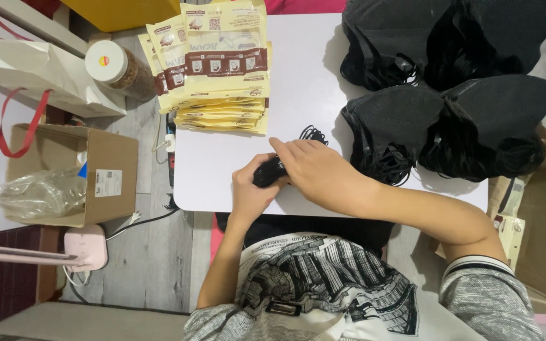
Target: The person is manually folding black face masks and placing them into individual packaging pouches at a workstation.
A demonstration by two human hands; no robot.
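I sit at a small white table with rounded corners (323,57), and the grey wooden floor shows at its left side. Near the front edge of the table my left hand (251,189) and my right hand (311,167) meet over one black fabric face mask (266,173). My left fingers are curled closed around the lower end of this mask. My right hand lies flat on top of it, the fingers stretched out and close together, pressing on it and not wrapped around it. A thin black ear loop (314,132) lies on the table just behind my right fingers.

On the right part of the table there are big piles of black masks (450,126), well apart from my left hand and near to my right forearm. At the far left corner lies a stack of pale yellow flat paper packets (222,76). On the floor beside the table stand a brown cardboard box (105,183) with a clear plastic bag inside, and a round jar with white lid (112,66).
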